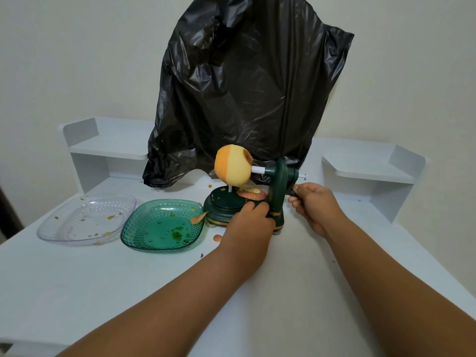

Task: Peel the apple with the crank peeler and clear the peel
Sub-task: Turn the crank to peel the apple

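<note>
The apple (233, 167) sits skewered on the white prong of the dark green peeler (257, 199), held sideways above the round base. About half of it is bare: the right part, nearest the shaft, shows pale yellow flesh with a brown hollow at the core end, while the left part keeps its smooth orange-yellow skin. A curl of peel (251, 194), pink-orange outside and pale inside, lies on the base just below the fruit.

The left hand (251, 222) is closed around the lower part of the peeler's upright post, fingers wrapped onto it beside the base; the apple is above and slightly left of this hand, not touching it. The right hand (315, 206) is curled shut on the crank handle (mostly hidden inside the fist) on the right side of the post, well to the right of the apple and lower than it.

The peeler is glossy plastic with thin gold bands and stands on the white table (77, 292). Just left of it is a green plate (162, 225), squarish, translucent, with a faceted rim and scraps of peel inside; one orange strip hangs on its right edge. Further left lies a clear plate (87, 219) of a similar faceted pattern. A crinkled black plastic bag (244, 86) hangs behind the apple. Small white shelves (108, 148) stand at both back corners.
</note>
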